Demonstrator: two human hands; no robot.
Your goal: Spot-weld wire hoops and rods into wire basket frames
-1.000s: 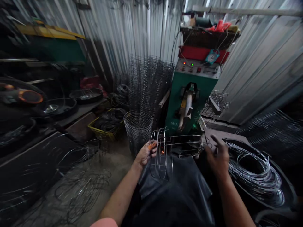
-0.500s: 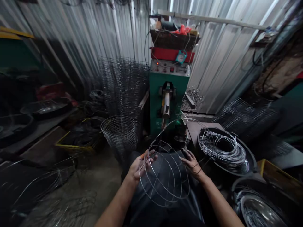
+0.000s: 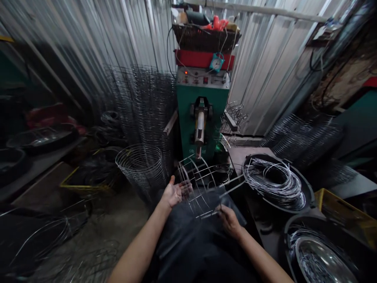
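Currently held: a round wire frame (image 3: 200, 188) is kept low over the lap between both hands, tilted, with its rings crossed by straight rods.
Left hand (image 3: 174, 192): is held open, palm up, with the fingers spread; the side of the frame is reached by the fingertips (image 3: 184, 188), and no firm grip can be made out.
Right hand (image 3: 230, 222): is closed at the frame's lower edge, where the wire is pinched between the fingers.
Loose ends: two straight wire ends (image 3: 232, 189) are seen running from the frame toward the right.
Lap: a dark apron (image 3: 200, 243) is worn beneath the frame; whether the two touch cannot be told.
Ahead: a green welding machine (image 3: 200, 114) is placed just beyond the frame, with a small blue dial (image 3: 217, 62) and a red box (image 3: 203, 59) mounted above it.
Left of the machine: a round wire basket (image 3: 140, 167) is stood before tall stacked wire mesh (image 3: 141, 102), and a yellow crate (image 3: 85, 184) is set beside it.
Right side: coiled wire is piled in a black tub (image 3: 275, 182), and a steel bowl (image 3: 324, 263) is seen in a second tub nearer the right hand.
Behind: a corrugated metal wall (image 3: 265, 78) is seen.
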